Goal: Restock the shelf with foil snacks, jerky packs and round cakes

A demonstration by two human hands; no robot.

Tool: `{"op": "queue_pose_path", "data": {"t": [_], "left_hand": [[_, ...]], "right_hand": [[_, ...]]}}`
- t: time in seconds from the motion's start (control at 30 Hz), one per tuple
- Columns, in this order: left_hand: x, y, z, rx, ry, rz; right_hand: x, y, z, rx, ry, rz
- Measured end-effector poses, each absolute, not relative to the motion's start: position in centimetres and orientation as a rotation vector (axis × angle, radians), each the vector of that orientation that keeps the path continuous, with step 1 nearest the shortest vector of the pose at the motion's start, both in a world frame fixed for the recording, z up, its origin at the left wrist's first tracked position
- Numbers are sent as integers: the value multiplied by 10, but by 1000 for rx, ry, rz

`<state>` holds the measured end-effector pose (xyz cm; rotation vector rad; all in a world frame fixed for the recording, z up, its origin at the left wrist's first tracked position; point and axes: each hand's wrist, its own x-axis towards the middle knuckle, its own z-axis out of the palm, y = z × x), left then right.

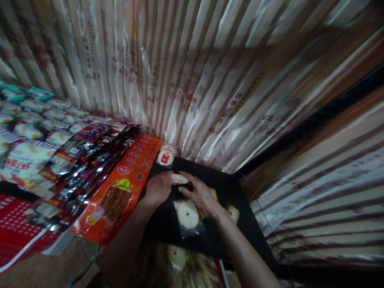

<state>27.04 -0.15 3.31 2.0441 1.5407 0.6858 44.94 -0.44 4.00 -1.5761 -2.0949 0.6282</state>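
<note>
Over the black shelf (159,228), my left hand (158,187) and my right hand (200,193) grip a small white packet (180,179) from either side. It looks like a wrapped round cracker, seen nearly edge-on with a bit of red on it. Close below my right hand lies a clear packet with a white round cracker (188,218) and a small red mark. A yellowish packet (213,195) is partly hidden behind my right hand, and another yellowish packet (233,213) lies farther right. Beyond my left hand, white round packets with a red label (165,157) rest against the back.
Left of my hands runs a long orange snack packet (124,184), beside dark shiny packets (87,156) and rows of white snack bags (30,154). A red basket (18,228) is at lower left. Below the shelf are more packets (177,258). Striped plastic sheeting (186,80) hangs behind.
</note>
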Motion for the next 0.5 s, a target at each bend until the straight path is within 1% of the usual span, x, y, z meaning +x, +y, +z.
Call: {"op": "queue_pose_path", "data": {"t": [0.1, 0.27, 0.4, 0.5], "left_hand": [[269, 2, 35, 1918, 1563, 798], [267, 10, 35, 1622, 1661, 1054], [268, 15, 26, 1423, 1732, 1033], [272, 18, 18, 1329, 1676, 1030]], "right_hand": [[445, 1, 35, -1531, -1912, 751], [432, 11, 20, -1440, -1441, 1039], [417, 16, 18, -1453, -1057, 1272], [406, 19, 17, -1447, -837, 1347]]}}
